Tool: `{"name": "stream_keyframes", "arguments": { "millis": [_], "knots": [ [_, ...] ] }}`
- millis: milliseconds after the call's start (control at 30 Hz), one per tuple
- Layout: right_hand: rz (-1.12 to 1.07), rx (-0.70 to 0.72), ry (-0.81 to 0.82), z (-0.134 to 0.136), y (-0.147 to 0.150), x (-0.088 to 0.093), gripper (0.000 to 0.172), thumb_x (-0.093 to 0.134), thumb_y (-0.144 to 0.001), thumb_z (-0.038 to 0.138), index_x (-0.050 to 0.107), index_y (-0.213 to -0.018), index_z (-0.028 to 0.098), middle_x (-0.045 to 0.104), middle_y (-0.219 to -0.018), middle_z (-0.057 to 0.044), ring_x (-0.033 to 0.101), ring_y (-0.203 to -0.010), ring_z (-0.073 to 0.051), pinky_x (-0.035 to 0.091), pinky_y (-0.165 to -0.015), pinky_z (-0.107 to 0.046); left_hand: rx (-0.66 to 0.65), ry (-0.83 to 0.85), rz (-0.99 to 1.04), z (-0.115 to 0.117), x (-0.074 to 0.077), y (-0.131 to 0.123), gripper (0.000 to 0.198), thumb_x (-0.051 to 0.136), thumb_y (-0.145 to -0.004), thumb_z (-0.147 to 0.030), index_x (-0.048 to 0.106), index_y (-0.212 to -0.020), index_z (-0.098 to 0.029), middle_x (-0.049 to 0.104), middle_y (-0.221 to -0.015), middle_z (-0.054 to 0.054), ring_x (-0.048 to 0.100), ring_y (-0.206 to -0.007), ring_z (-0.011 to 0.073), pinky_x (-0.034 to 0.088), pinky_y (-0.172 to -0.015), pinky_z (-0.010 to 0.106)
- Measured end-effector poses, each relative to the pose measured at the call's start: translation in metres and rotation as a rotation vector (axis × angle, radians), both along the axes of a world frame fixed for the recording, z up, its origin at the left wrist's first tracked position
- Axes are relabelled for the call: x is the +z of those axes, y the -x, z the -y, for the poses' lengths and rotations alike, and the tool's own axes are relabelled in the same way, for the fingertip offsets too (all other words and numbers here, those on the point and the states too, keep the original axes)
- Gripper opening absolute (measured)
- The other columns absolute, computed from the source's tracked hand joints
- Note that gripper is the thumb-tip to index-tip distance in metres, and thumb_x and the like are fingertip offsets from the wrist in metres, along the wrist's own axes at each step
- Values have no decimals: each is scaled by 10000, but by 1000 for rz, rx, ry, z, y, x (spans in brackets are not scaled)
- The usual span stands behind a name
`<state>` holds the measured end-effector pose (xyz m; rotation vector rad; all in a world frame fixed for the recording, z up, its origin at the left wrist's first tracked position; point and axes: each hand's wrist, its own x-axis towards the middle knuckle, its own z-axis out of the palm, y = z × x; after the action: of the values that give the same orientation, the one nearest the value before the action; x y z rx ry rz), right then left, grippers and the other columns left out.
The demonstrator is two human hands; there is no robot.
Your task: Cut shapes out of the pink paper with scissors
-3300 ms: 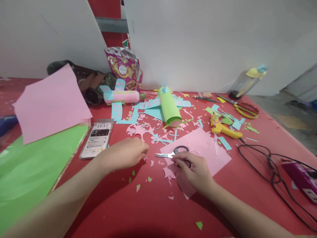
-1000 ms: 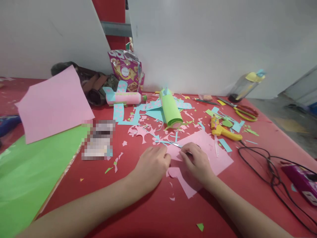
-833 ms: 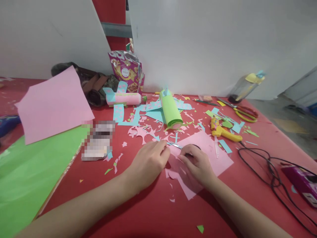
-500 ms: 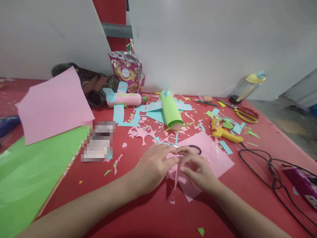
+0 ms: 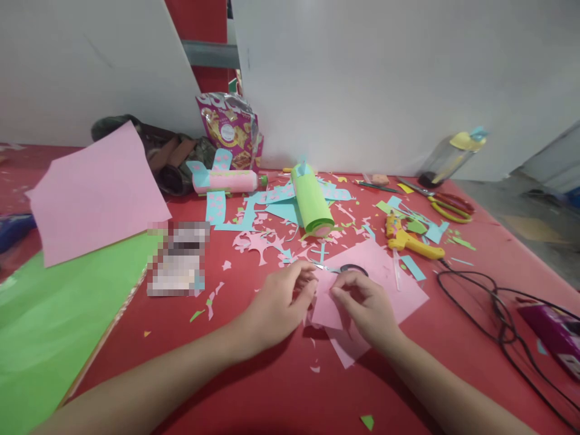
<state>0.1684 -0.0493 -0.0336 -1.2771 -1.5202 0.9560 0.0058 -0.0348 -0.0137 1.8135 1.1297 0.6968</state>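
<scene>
Table point(image 5: 254, 399): red, scraps strewn past my hands and near them.
Green sheet point(image 5: 67, 326): flat at far left, large pink sheet point(image 5: 99, 193) overlapping its far end.
Flat pink sheet point(image 5: 401, 290): lying on the table, partly under my right hand point(image 5: 367, 305).
Right hand: thumb and finger pinched on small pink piece point(image 5: 326, 311).
Left hand point(image 5: 278, 302): fingers curled, tips by that piece's left edge; can't tell if gripping.
Green roll point(image 5: 312, 202): lying beyond my hands, blue paper around it.
Glue gun point(image 5: 412, 244): yellow, on its side, beside the flat pink sheet's right side.
Small pink piece: between my hands, overlapping the flat pink sheet.
Scissors point(image 5: 334, 270): just beyond my fingers, blades pointing left, dark handle over pink paper.
</scene>
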Motion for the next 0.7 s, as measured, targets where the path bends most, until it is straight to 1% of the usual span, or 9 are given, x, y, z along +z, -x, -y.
{"name": "stream_keyframes", "arguments": {
  "millis": [67, 133, 200, 267, 400, 467, 533, 700],
  "knots": [
    [24, -14, -48, 1, 0, -2, 79, 523, -713, 157, 519, -641, 188, 544, -593, 6, 502, -549, -115, 406, -516, -228, -41, 110, 50, 0, 0, -1, 197, 413, -816, -254, 488, -968, -154, 616, -908, 61, 581, -830, 137, 471, -718, 247],
    [67, 10, -94, 2, 0, -4, 77, 527, -718, 155, 523, -649, 189, 550, -599, 2, 507, -556, -119, 409, -522, -235, -94, 141, 56, 0, -1, -2, 165, 417, -812, -260, 495, -909, -152, 622, -826, 46, 584, -756, 131, 462, -652, 225],
    [116, 46, -133, 3, 0, -5, 84, 535, -722, 156, 525, -646, 189, 551, -598, -1, 508, -553, -122, 412, -525, -243, -118, 122, 22, 1, -1, -2, 148, 400, -819, -260, 494, -848, -149, 607, -728, 27, 564, -665, 119, 432, -575, 207],
    [148, 72, -173, 3, 0, -6, 90, 541, -726, 156, 527, -644, 191, 550, -599, -3, 511, -560, -126, 418, -533, -251, -122, 81, -15, 1, -1, -2, 147, 389, -822, -249, 494, -813, -147, 586, -683, 13, 535, -614, 107, 400, -540, 198],
    [127, 47, -261, 2, 0, -6, 80, 551, -720, 145, 534, -662, 197, 559, -669, -21, 538, -667, -149, 439, -607, -276, -155, 26, -108, 1, 2, -2, 193, 371, -827, -231, 525, -761, -136, 558, -621, -1, 472, -541, 88, 351, -506, 196],
    [103, 38, -248, 1, 0, -6, 79, 556, -715, 143, 535, -665, 200, 558, -689, -27, 539, -688, -155, 442, -620, -284, -184, 17, -150, 2, 4, -1, 224, 359, -831, -230, 548, -758, -134, 555, -611, -1, 456, -528, 87, 335, -494, 198],
    [80, 38, -199, 1, 0, -5, 85, 557, -711, 144, 533, -654, 202, 556, -686, -28, 539, -678, -154, 442, -614, -286, -206, 14, -154, 2, 5, 0, 233, 351, -833, -225, 562, -791, -135, 569, -638, 5, 466, -547, 92, 339, -500, 199],
    [5, 17, -71, -1, 2, -2, 99, 563, -689, 145, 522, -618, 199, 558, -665, -20, 542, -647, -144, 447, -599, -277, -214, 1, -136, 1, 5, 1, 249, 326, -841, -214, 561, -818, -136, 582, -684, 18, 486, -599, 104, 357, -520, 201]
  ]
}}
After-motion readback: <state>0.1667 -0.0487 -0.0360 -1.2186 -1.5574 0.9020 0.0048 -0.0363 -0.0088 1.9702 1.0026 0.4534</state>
